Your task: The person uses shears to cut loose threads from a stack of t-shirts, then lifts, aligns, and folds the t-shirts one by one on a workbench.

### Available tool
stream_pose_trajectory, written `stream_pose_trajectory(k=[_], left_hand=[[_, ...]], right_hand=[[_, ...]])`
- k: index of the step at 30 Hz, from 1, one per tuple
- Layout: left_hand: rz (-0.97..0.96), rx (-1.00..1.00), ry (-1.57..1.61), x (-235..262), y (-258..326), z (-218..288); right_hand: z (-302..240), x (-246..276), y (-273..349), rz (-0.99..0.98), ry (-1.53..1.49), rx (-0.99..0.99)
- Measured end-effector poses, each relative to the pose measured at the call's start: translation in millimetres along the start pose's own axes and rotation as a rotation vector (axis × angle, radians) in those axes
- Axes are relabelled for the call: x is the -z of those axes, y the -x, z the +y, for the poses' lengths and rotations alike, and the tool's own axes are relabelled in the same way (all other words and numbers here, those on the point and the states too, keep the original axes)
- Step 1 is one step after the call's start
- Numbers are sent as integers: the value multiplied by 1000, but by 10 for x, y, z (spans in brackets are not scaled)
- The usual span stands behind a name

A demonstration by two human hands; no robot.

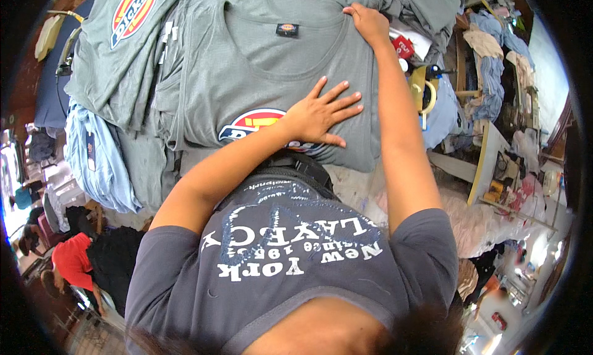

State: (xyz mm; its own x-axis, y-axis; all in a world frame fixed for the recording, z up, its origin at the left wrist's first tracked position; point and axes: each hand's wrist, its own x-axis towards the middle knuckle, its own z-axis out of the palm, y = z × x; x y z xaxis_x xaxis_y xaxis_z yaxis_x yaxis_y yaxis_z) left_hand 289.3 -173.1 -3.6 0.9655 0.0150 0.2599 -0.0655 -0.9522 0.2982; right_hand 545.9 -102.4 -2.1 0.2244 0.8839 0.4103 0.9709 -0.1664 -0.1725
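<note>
A grey T-shirt lies flat on top of a pile of the same shirts, its collar label facing up and a coloured round print near its lower edge. My left hand lies flat on it with fingers spread, partly covering the print. My right hand reaches further up and presses on the shirt's shoulder edge at the right. Neither hand grips anything.
More grey shirts are stacked at the left, light blue garments hang off the table edge. A yellow tape dispenser and cluttered shelves are at the right. A person in a red top is at lower left.
</note>
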Motion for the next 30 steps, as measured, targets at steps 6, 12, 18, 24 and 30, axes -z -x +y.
stream_pose_trajectory(k=[6, 12, 18, 24, 30], left_hand=[[246, 211, -85, 367, 159, -351], [590, 656, -658, 1193, 745, -1888], [292, 644, -322, 1444, 695, -2348], [268, 604, -167, 1570, 749, -2602], [250, 624, -270, 1419, 720, -2638]], right_hand=[[38, 179, 118, -205, -281, -106], [-28, 245, 136, -241, -445, -77], [-110, 264, 29, -75, -340, -173], [-15, 342, -113, -70, -273, -137], [-104, 185, -74, -44, -94, -183]])
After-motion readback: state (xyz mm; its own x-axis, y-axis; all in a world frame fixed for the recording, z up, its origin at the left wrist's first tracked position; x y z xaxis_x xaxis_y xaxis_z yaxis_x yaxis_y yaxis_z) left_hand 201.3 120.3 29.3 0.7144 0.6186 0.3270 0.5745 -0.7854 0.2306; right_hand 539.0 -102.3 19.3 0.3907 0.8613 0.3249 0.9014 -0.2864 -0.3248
